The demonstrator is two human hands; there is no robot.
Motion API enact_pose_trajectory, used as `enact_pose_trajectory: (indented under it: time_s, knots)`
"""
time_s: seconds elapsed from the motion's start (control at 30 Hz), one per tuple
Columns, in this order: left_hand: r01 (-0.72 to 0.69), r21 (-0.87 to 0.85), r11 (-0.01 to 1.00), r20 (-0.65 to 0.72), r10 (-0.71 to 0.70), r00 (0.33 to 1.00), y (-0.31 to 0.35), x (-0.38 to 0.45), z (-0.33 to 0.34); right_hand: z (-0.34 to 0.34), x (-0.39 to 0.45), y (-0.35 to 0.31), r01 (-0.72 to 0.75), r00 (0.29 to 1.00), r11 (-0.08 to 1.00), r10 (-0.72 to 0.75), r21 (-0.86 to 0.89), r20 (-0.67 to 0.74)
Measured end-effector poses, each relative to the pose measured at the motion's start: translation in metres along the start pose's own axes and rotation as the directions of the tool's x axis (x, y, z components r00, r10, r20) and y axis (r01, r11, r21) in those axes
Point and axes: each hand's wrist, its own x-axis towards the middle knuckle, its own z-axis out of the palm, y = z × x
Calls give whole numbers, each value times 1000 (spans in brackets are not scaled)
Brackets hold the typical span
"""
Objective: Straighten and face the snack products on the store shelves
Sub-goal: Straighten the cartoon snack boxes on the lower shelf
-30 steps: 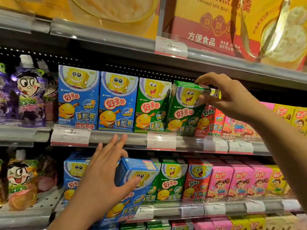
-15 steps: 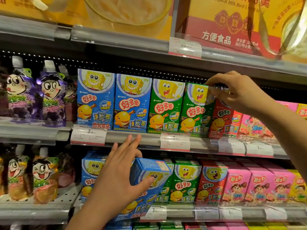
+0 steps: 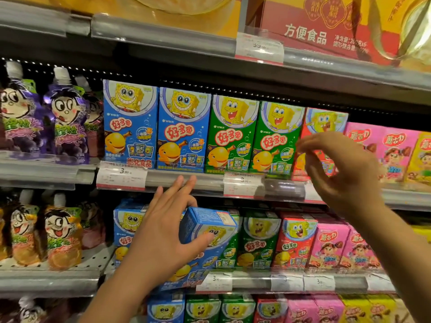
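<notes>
A row of cartoon snack boxes stands on the middle shelf: two blue [image 3: 130, 124], two green [image 3: 276, 138], one red [image 3: 324, 127], then pink ones [image 3: 396, 155]. My right hand [image 3: 338, 173] hangs blurred in front of the red box with its fingers loosely curled, holding nothing. On the shelf below, a tilted blue box [image 3: 205, 243] leans forward out of its row. My left hand [image 3: 163, 234] holds it, thumb across its front and fingers behind its left side, fingertips reaching up to the middle shelf's price rail [image 3: 163, 180].
Purple jelly pouches [image 3: 65, 122] stand left of the blue boxes, orange pouches [image 3: 60, 231] below them. Green, red and pink boxes [image 3: 296, 243] fill the lower shelf to the right. Large yellow-and-red gift boxes [image 3: 326, 24] sit on the top shelf. More boxes line the bottom row.
My right hand let go of the top of the green and red boxes and dropped lower in front of the red box. The green box now stands straight. My left hand stays on the tilted blue box.
</notes>
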Motion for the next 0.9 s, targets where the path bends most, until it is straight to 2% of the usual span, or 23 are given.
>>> enact_pose_trajectory:
  time_s: [0.1,0.2,0.3,0.43,0.53,0.7,0.9]
  knots:
    - [17,-19,1000,17,-17,1000,2,0,-3,23,-61,-37,-32,991,994,18,102,133]
    - [38,-49,998,36,-36,999,1,-2,-4,54,-123,-65,-131,944,978,72,164,322]
    - [46,-68,997,40,-43,998,4,-2,-5,83,-179,-90,-236,837,959,119,157,533]
    - [44,-25,999,15,-44,999,9,-4,0,109,-220,-119,-194,699,975,61,107,713]
    - [91,-75,993,-38,-94,995,14,-18,4,122,-229,-131,-213,652,974,88,71,753]
    - [249,-222,943,-107,-277,955,9,-71,0,131,-240,-143,-256,682,966,158,31,714]
    - [500,-479,721,-75,-601,796,-30,-151,-11,144,-243,-152,-263,700,965,199,-12,686]
